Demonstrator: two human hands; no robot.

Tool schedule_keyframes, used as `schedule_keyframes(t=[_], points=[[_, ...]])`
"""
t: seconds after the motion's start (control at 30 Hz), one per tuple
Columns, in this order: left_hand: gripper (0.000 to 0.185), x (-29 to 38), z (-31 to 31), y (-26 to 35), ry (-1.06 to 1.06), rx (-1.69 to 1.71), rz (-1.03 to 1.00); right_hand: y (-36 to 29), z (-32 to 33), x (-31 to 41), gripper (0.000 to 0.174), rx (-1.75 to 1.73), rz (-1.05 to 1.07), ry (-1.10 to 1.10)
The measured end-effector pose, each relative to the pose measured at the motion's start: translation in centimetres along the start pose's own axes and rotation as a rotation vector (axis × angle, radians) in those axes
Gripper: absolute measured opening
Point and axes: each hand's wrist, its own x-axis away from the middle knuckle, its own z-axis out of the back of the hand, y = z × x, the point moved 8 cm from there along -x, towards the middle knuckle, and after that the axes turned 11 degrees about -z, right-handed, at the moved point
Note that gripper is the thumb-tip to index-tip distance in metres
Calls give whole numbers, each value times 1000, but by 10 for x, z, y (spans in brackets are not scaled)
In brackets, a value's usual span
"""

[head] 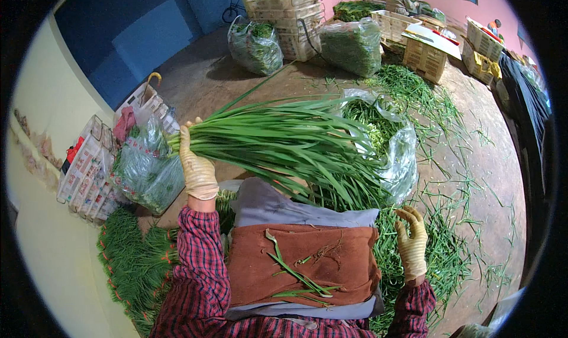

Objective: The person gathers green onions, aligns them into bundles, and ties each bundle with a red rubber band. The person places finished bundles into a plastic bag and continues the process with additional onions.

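My left hand (pixel 195 162), in a pale rubber glove, grips a large bunch of long green garlic chives (pixel 275 138) by its stem end. The leaves fan out to the right, over an open clear plastic bag (pixel 401 156) of greens. My right hand (pixel 412 238), gloved likewise, is raised at the right with its fingers apart and slightly curled, holding nothing. Between the hands, a brown cloth (pixel 301 258) lies across my lap over a grey cloth (pixel 306 211). Loose leaves (pixel 301 276) and a tuft of dry roots (pixel 326 252) rest on the brown cloth.
Tied green bundles (pixel 133 258) lie at the lower left. Beside them stand a filled plastic bag (pixel 151 173) and plastic crates (pixel 86 178). Loose greens (pixel 448 249) litter the floor at right. Farther off are stacked crates (pixel 288 27), filled bags (pixel 350 47) and a seated person (pixel 399 0).
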Motion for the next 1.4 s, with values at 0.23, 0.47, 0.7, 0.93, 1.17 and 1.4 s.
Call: schedule_keyframes(t=[0.23,0.47,0.7,0.93,1.17,1.4], points=[[26,53,-41,-13,2,-159,25,-120,35,9,42,78,313,312],[22,213,-97,-62,-296,25,256,-218,-87,18,115,360,614,-294],[20,224,-35,-66,46,213,490,-173,-171,33,100,505,347,-591],[22,163,16,-67,196,115,531,-190,-204,13,96,488,405,-596],[29,53,127,-108,80,-318,406,-140,-218,-140,81,451,157,-443],[52,48,195,-220,-691,-1128,449,-79,-347,-255,91,535,251,-372]])
